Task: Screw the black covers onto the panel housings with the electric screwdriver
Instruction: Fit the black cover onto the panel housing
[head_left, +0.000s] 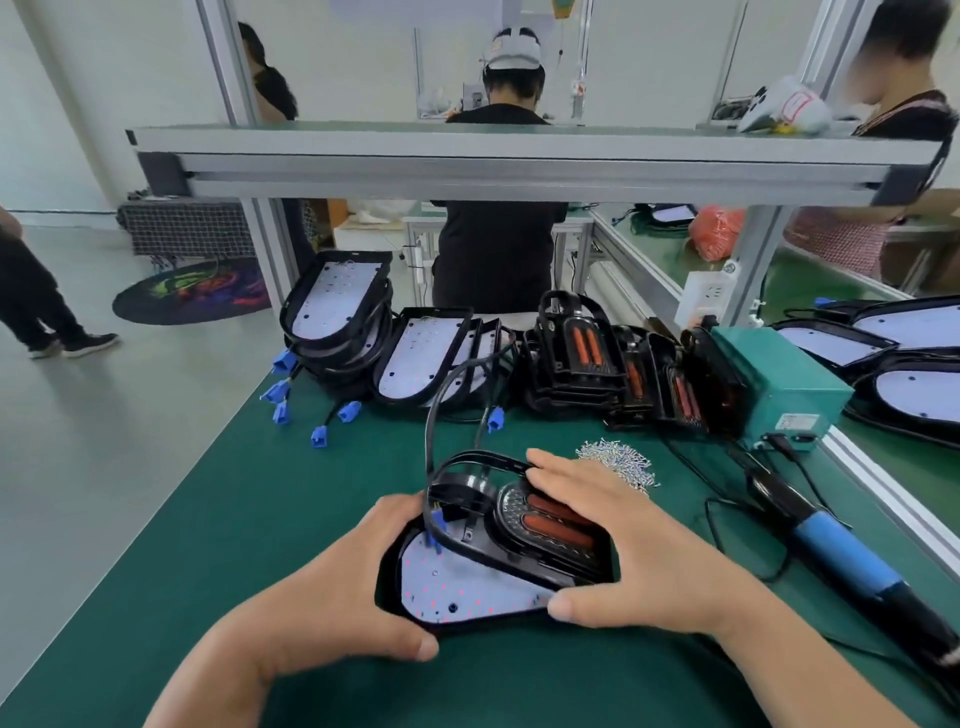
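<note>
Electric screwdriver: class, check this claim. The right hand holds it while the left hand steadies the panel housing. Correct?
No. The head view shows the electric screwdriver lying unheld on the green mat; the right hand rests on the black cover while the left hand steadies the panel housing.

Left hand fingertips hidden behind the panel housing rim. Right hand covers part of the black cover. Electric screwdriver tail cut off at right edge. Screws too small to count.
</note>
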